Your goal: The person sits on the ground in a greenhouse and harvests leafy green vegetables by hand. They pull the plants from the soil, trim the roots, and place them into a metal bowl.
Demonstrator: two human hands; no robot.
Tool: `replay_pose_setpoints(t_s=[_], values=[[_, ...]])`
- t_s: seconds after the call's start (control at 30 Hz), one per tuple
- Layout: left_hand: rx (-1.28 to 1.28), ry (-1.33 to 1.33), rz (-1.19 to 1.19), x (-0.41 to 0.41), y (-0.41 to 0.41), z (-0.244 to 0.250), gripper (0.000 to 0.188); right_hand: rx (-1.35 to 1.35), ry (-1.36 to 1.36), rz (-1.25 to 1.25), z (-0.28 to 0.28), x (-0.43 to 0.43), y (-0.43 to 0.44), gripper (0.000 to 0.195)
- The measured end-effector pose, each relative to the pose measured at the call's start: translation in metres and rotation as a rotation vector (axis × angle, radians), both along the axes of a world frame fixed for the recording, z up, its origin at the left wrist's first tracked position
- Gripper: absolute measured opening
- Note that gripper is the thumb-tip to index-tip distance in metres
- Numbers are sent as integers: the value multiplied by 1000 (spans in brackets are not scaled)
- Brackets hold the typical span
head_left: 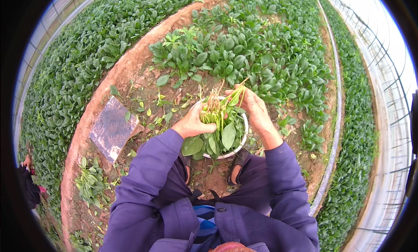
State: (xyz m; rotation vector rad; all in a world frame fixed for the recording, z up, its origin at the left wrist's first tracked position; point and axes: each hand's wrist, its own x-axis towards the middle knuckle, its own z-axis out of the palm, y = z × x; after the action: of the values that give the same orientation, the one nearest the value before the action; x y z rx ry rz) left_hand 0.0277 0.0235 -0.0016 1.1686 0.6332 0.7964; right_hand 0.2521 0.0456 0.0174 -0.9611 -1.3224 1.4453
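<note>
A bunch of spinach (212, 121) is gripped in my left hand (194, 123), its pale roots pointing away from me and its leaves hanging towards me. My right hand (254, 105) holds a few thin spinach stems (240, 94) by the bunch's right side, pinched between thumb and fingers. Below both hands stands a round basin with a white rim (245, 134), on the soil between my feet. Leafy greens cover what shows of its inside. The bunch hides the basin's left part.
A board with printed writing (114, 128) lies on the soil to the left. Nearer on that side rests a pile of picked spinach (91, 181). Spinach plants (228, 52) grow ahead. A pale hose (338, 82) runs along the right. Another person (27, 183) is at the far left.
</note>
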Motion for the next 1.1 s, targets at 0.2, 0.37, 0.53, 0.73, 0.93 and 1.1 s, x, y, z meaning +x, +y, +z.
replay_pose_setpoints(t_s=[0.2,0.37,0.53,0.73,0.93,1.1], values=[[53,-155,-38,9,8,8,72,40,328,-34,10,-7,-5,29],[130,-142,37,7,11,-3,74,362,-221,-252,2,-10,-6,17],[-26,-58,240,17,5,-8,49,604,-373,-359,-9,-48,-19,17],[-35,-102,270,32,1,1,48,577,-382,-371,-17,-44,-15,28],[-58,-114,381,33,0,-11,42,328,-28,-414,-31,-62,-4,28],[56,-65,252,31,6,-7,48,169,-76,-195,-38,-6,13,34]])
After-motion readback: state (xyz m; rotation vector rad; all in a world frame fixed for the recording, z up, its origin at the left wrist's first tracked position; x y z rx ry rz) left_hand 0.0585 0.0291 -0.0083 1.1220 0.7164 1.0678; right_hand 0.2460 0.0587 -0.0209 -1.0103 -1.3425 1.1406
